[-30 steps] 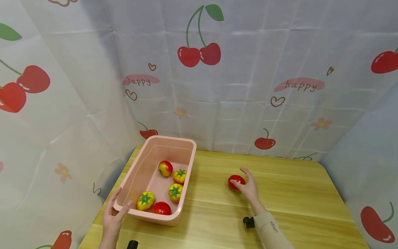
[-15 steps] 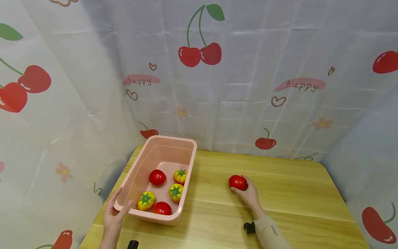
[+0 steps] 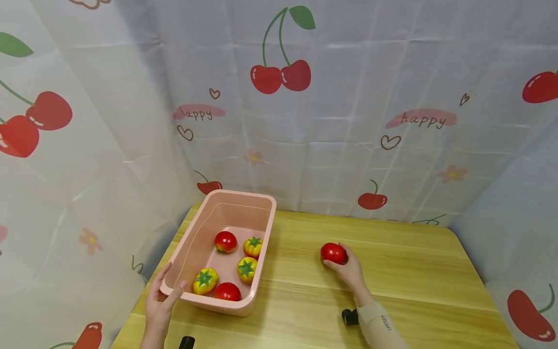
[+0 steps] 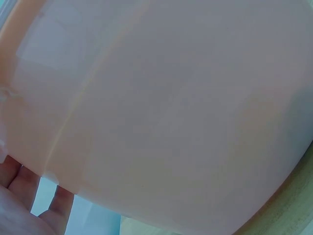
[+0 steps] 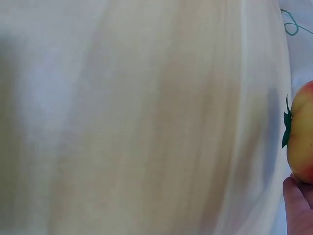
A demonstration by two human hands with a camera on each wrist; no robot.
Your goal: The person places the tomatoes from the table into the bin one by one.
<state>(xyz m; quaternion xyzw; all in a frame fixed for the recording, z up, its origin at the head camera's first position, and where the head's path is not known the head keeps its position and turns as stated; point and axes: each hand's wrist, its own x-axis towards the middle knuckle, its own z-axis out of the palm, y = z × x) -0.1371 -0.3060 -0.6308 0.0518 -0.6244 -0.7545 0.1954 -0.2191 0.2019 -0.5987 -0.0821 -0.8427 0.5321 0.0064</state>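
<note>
My right hand (image 3: pixel 352 274) grips a glossy red tomato (image 3: pixel 333 253) on the right half of the table, thumb on its near side and fingers around its right. In the right wrist view, that tomato (image 5: pixel 301 137) shows its yellow underside and green leafy top at the right edge, above my thumb (image 5: pixel 296 208). My left hand (image 3: pixel 159 306) holds the near left corner of a pink plastic bin (image 3: pixel 241 195), thumb over the rim. Fingers (image 4: pixel 27 188) show under the bin's wall (image 4: pixel 166 117) in the left wrist view. Inside lie several tomatoes, including a red one (image 3: pixel 225 241) towards the far end.
The bin stands on the left of a wooden table (image 3: pixel 301 300). A white curtain (image 3: pixel 327 145) printed with cherries hangs behind and at both sides. Black wrist-worn pieces, such as the one by the right sleeve (image 3: pixel 377 320), jut inward over the table.
My right hand has closed its fingers around the tomato and raised it slightly. A tomato in the bin has rolled over, turning its red side up. The left hand stays at the corner.
</note>
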